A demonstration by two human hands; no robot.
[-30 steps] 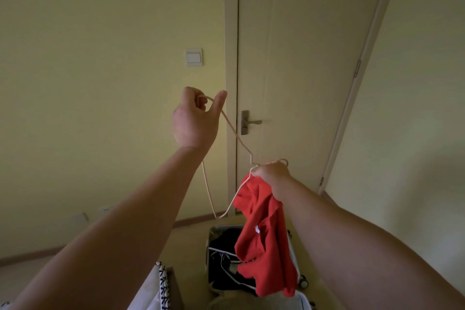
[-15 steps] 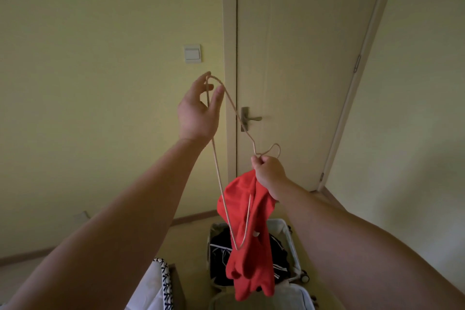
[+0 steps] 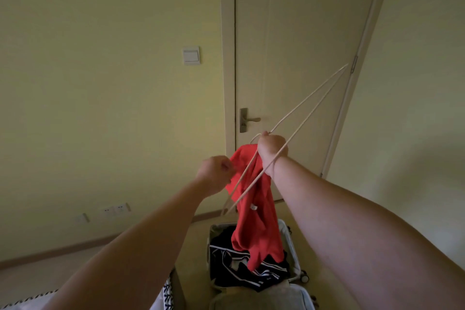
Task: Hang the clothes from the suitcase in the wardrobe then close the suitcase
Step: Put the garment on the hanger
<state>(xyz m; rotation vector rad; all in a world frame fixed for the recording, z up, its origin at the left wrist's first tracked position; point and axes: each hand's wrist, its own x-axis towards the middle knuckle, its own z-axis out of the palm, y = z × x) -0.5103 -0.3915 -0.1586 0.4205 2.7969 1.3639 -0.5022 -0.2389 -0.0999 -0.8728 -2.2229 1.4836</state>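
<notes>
We grip hanger (image 3: 305,106) and red shirt (image 3: 254,221) in right hand (image 3: 273,150) mid-frame, left hand (image 3: 216,173) pinching shirt edge, suitcase (image 3: 293,246) below

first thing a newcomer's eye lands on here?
The red garment, hanging mid-frame above the open suitcase on the floor. Next, the pale wire hanger, gripped near its hook by the right hand and slanting up toward the closed door, while the left hand pinches the garment's edge.
</notes>
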